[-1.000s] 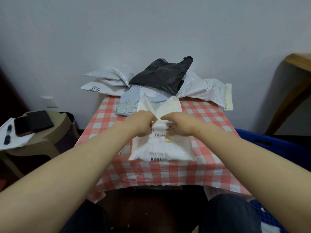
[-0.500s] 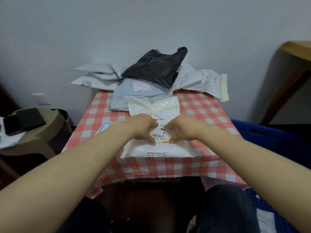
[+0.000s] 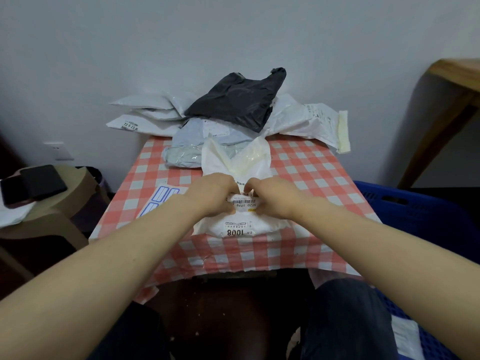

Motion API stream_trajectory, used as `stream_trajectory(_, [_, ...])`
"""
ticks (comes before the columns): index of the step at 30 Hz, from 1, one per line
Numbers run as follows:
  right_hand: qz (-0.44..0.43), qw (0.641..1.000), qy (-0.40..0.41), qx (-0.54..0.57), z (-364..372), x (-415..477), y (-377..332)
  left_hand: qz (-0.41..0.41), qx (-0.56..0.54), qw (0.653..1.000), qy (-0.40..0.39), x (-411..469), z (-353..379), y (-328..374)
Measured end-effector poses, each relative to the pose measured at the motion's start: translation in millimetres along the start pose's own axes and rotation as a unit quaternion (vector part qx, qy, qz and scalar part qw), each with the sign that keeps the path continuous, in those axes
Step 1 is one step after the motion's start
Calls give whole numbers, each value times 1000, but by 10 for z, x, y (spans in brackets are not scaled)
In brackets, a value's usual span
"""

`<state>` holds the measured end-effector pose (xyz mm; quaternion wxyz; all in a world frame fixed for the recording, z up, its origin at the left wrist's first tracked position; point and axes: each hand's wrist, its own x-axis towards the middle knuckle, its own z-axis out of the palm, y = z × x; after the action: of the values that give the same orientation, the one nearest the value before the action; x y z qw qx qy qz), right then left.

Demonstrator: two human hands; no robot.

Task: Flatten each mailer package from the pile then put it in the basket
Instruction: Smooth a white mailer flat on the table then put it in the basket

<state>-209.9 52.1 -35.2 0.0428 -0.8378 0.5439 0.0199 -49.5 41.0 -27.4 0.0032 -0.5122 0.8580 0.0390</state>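
Observation:
A white mailer [image 3: 242, 228] with a barcode label lies at the near edge of the checkered table [image 3: 311, 172]. My left hand [image 3: 213, 196] and my right hand [image 3: 275, 198] sit side by side on its middle. Their fingers are curled and bunch the label between them. The mailer's far end stands up, open and puffy. Behind it sits the pile: a black mailer [image 3: 239, 100] on top, a grey-blue one [image 3: 192, 141] below, and white ones at the left [image 3: 140, 115] and right [image 3: 306, 118]. The blue basket [image 3: 415, 211] stands to the right of the table.
A blue-and-white sticker sheet [image 3: 161, 201] lies on the cloth by my left wrist. A tan stool [image 3: 65, 203] with a black flat object [image 3: 33, 183] stands at the left. A wooden table leg [image 3: 441, 126] rises at the right. The wall is close behind the pile.
The mailer's far end lay flat half a second ago and now stands up again. Both hands stay together on its middle.

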Motion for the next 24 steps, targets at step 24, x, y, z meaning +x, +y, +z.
stream_trajectory(24, [-21, 996, -81, 30, -69, 246, -255, -46, -25, 997, -61, -96, 9, -228])
